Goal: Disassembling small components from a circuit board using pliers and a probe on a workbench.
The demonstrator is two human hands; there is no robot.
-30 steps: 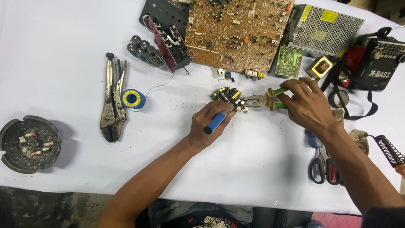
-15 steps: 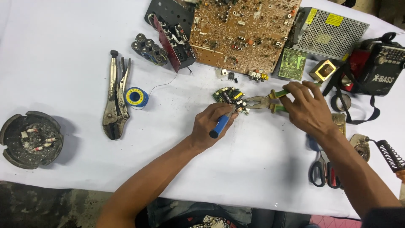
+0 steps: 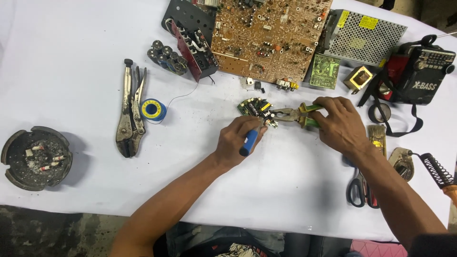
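While pliers (image 3: pixel 295 115) pinch the small board (image 3: pixel 253 107) (mid-table), right hand (image 3: pixel 339 124) grips — open cloth below

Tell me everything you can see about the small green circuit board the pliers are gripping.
The small green circuit board lies flat on the white table cover, just below the big brown circuit board. It is crowded with dark cylindrical parts and a yellow block. The metal pliers with green and yellow handles, held in the right hand, grip its right edge. The left hand brings a blue-handled tool to that same edge.
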